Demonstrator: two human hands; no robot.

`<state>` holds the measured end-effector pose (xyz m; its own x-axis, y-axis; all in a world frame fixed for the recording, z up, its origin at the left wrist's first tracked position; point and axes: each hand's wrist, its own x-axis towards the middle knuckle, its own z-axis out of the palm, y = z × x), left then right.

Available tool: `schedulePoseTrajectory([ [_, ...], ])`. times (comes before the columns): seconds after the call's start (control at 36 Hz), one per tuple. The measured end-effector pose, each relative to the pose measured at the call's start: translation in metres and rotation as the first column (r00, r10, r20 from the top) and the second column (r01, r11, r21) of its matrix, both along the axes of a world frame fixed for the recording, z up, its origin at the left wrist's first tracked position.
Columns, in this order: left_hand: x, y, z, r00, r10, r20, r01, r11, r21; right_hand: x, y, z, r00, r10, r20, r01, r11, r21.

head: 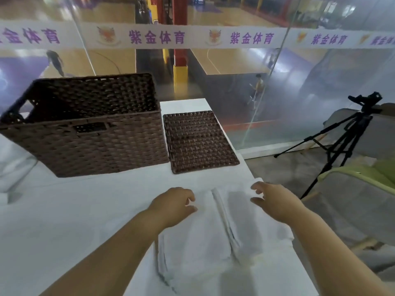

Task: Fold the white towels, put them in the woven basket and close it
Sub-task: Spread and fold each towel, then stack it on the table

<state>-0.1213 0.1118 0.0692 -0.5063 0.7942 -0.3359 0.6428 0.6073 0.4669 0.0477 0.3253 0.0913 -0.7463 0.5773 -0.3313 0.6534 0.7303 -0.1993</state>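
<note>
Dark brown wicker-style weave, ribbed and faintly shiny, on woven basket [85, 137] and lid [199, 142]; soft matt cloth, slightly fuzzy, for white towel [196, 242]; smooth matt white covering on counter [64, 210]; glossy, reflective glass wall [320, 92]

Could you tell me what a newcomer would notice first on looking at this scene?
The big dark woven basket stands open at the back left of the white table, its flat lid lying beside it on the right. In front, the left hand and right hand hold the far edge of a white towel. A camera tripod stands on the floor to the right.
</note>
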Motion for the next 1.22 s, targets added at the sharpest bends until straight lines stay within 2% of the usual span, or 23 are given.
schedulePoseTrajectory([
  [0.11,-0.024,-0.045,0.011,0.994,0.036,-0.104,-0.044,0.996,-0.080,-0.038,-0.032,0.016,0.983,0.173,0.056,-0.174,0.985,0.014],
  [0.31,-0.050,-0.157,0.019,0.969,0.218,-0.119,-0.230,0.969,-0.095,-0.099,-0.116,0.021,0.935,0.341,0.098,-0.342,0.940,-0.002],
  [0.61,-0.059,-0.405,0.012,0.886,0.447,-0.126,-0.464,0.864,-0.196,-0.164,-0.328,0.009,0.798,0.583,0.155,-0.580,0.812,-0.066],
  [0.89,-0.055,-0.591,0.007,0.750,0.644,-0.150,-0.658,0.703,-0.269,-0.207,-0.500,-0.001,0.655,0.741,0.145,-0.726,0.671,-0.150],
  [1.03,-0.067,-0.645,0.005,0.698,0.698,-0.163,-0.710,0.643,-0.287,-0.237,-0.552,-0.009,0.592,0.790,0.160,-0.773,0.612,-0.165],
  [1.22,-0.109,-0.690,-0.012,0.642,0.755,-0.134,-0.756,0.594,-0.276,-0.299,-0.593,-0.031,0.544,0.814,0.205,-0.796,0.578,-0.181],
])
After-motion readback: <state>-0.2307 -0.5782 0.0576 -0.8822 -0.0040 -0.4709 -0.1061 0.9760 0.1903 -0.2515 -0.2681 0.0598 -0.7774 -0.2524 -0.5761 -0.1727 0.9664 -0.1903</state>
